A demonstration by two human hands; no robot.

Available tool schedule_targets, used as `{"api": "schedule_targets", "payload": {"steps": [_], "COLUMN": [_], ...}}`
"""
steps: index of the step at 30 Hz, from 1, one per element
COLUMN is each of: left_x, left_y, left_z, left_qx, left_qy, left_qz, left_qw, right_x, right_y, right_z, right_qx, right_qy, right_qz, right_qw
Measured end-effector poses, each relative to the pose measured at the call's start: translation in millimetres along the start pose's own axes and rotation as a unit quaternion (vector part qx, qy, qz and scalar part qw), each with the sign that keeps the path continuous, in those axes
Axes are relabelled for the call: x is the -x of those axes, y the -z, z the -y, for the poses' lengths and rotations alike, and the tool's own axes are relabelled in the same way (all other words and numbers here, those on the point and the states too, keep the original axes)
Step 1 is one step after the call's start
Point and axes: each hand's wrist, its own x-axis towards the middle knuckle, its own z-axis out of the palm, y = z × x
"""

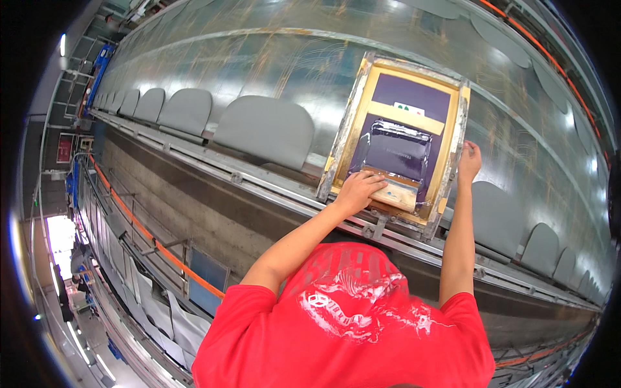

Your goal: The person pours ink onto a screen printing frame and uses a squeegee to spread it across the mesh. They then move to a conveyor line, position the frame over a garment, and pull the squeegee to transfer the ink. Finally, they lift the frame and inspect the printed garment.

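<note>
A screen printing frame (461, 123) with yellow inner borders and a dark purple mesh (411, 88) lies at a slant on the long table. Inside its near end, a squeegee with a pale wooden handle (396, 196) rests across the mesh. My left hand (358, 193) is closed over the left part of that handle. Dark, shiny ink surrounds a rectangular area (396, 152) just beyond the squeegee. My right hand (470, 161) is at the frame's right edge, fingers curled together; whether they grip the edge is hidden.
Flat grey rounded pieces (266, 131) line the long table (278, 68) on the left, and more grey pieces (495, 216) follow on the right. A metal rail (239, 178) runs along the table's near edge. An orange pipe (139, 226) passes at the lower left.
</note>
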Motion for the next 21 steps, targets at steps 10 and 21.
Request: {"api": "schedule_targets", "payload": {"steps": [10,21], "left_x": [85,143], "left_y": [147,230], "left_z": [169,293], "left_qx": [-0.035,-0.072], "left_qy": [0.071,0.03], "left_qz": [0.027,0.033], "left_qw": [0.996,0.996], "right_x": [109,174], "right_y": [-222,-332], "right_z": [120,209], "right_qx": [-0.048,-0.048], "right_qy": [0.008,-0.007], "right_qz": [-0.019,-0.017], "right_qw": [0.999,0.999]}}
